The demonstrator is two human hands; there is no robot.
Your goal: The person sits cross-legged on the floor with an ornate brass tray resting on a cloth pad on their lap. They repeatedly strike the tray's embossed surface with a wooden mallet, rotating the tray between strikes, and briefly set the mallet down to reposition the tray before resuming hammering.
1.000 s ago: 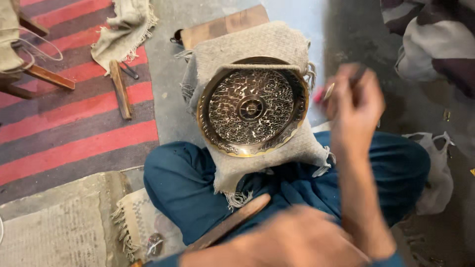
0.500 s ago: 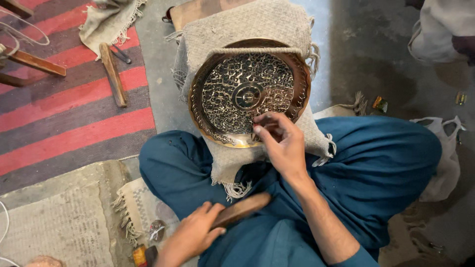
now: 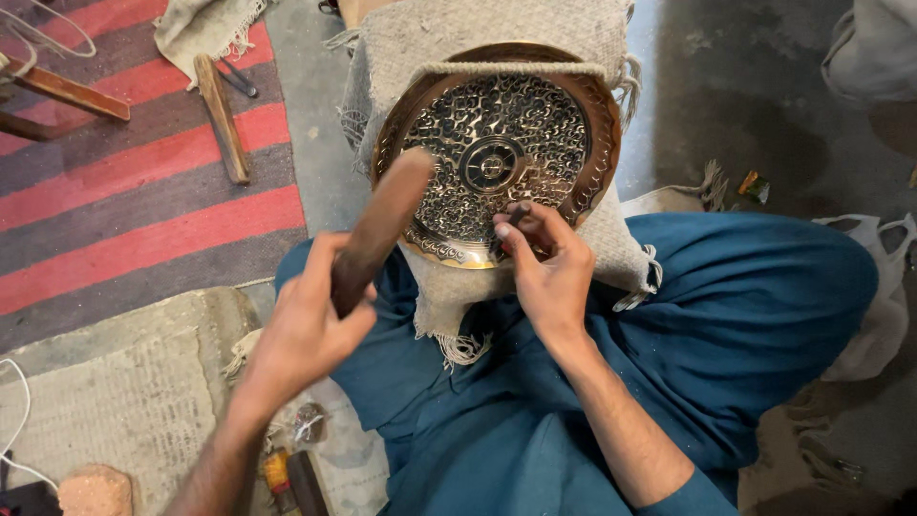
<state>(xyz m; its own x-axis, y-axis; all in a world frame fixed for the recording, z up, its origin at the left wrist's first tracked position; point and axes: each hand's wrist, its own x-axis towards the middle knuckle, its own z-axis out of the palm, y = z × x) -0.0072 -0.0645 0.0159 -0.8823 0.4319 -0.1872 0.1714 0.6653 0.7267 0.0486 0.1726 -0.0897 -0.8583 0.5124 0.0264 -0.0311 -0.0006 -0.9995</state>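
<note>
We see the left hand point(image 3: 310, 320) closed around a wooden stick point(image 3: 377, 234) whose far end lies over the left edge of the round engraved metal plate point(image 3: 497, 153), which leans on a grey cloth-covered cushion point(image 3: 487, 33) above the crossed legs in blue trousers point(image 3: 726, 315). The right hand point(image 3: 544, 263) is pinched shut on a small dark tool point(image 3: 514, 218) set against the plate's lower part, its fingers covering that bit of rim. Around us lie a red striped rug point(image 3: 143, 191) with a wooden piece point(image 3: 222, 117) on it, a pale mat point(image 3: 124, 401) at lower left, and a white bag point(image 3: 884, 287) at right.
</note>
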